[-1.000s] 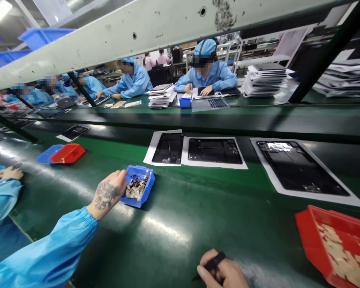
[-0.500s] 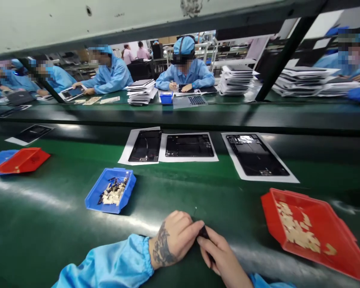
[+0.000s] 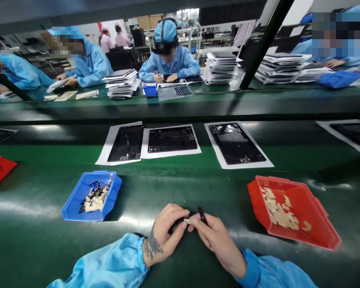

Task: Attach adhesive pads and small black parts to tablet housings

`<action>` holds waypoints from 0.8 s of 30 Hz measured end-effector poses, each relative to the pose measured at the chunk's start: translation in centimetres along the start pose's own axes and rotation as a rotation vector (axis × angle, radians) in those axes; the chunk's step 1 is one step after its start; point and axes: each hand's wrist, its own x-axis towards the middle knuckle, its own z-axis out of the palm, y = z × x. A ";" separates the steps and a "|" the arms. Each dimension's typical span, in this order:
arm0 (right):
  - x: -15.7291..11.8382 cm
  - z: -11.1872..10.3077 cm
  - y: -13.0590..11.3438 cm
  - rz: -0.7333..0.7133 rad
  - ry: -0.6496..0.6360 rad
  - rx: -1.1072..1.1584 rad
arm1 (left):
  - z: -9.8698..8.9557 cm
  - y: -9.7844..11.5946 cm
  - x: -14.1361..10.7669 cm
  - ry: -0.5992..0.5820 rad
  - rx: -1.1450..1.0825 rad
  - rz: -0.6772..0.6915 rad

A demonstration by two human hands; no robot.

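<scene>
Low over the green bench, my left hand (image 3: 162,236) has its thumb and index finger closed on a small cream-coloured piece (image 3: 187,220). The fingertips of my right hand (image 3: 217,236) meet the other end of that piece. A short black stick-like tool (image 3: 202,215) rises from between the right fingers, its lower part hidden by the hand. Left of the hands stands a blue bin (image 3: 73,200) of cream and black scraps. On the right is a red bin (image 3: 321,224) with several cream scraps.
Beyond the bins, black tablet housings (image 3: 172,139) lie on white sheets along a green belt (image 3: 63,150). Another red bin (image 3: 0,170) is at the left edge. Across the line, people in blue work beside paper-and-panel stacks (image 3: 220,68). A dark beam (image 3: 108,16) crosses overhead.
The hands have drawn slightly apart, and the cream piece now shows between their fingertips. The black tool stands more upright in my right hand. My view has shifted right.
</scene>
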 end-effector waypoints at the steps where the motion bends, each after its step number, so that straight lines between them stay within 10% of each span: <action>1: 0.1 -0.1 0.0 -0.005 0.013 -0.027 | 0.0 -0.1 0.0 0.039 -0.012 -0.061; 6: 0.2 -0.4 0.1 -0.055 0.023 -0.144 | -0.3 -0.5 0.4 0.020 -0.104 -0.341; 24: 0.5 -1.2 -0.3 -0.283 -0.010 -0.417 | -0.4 -0.9 0.7 -0.029 -0.268 -0.526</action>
